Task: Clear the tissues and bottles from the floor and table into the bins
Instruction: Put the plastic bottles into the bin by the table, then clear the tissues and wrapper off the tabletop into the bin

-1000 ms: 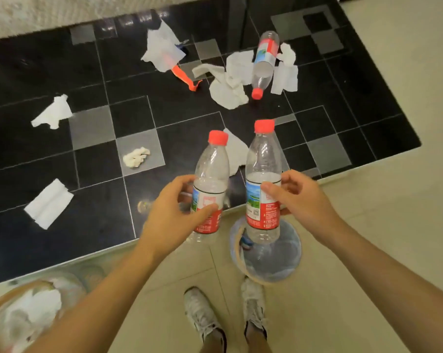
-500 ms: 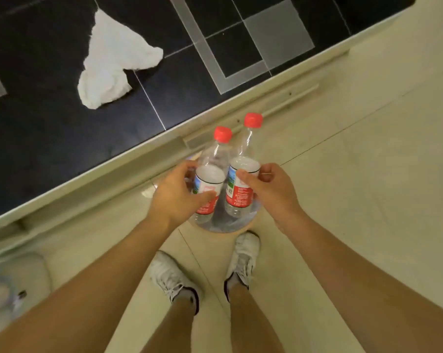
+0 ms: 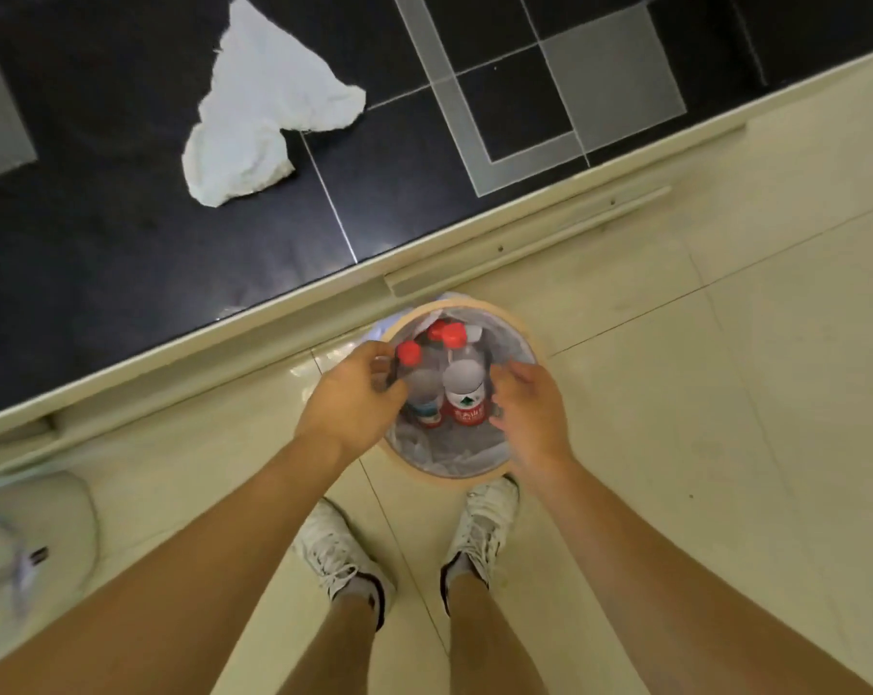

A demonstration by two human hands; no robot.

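Note:
A round bin with a grey liner stands on the floor between the table and my shoes. Two clear bottles with red caps and red labels stand inside it, the left bottle and the right bottle side by side. A third red cap shows behind them. My left hand hovers over the bin's left rim with its fingers loosely spread beside the left bottle. My right hand is over the right rim, a dark gap between it and the right bottle. A crumpled white tissue lies on the table.
The black glass table with grey squares fills the top, its pale edge running diagonally just beyond the bin. A second pale bin sits blurred at the lower left. My two white shoes stand on the cream tiles right behind the bottle bin.
Both hands lowered the two bottles into the bin and their fingers have come off them. The view has tilted further down, so most of the table is out of sight.

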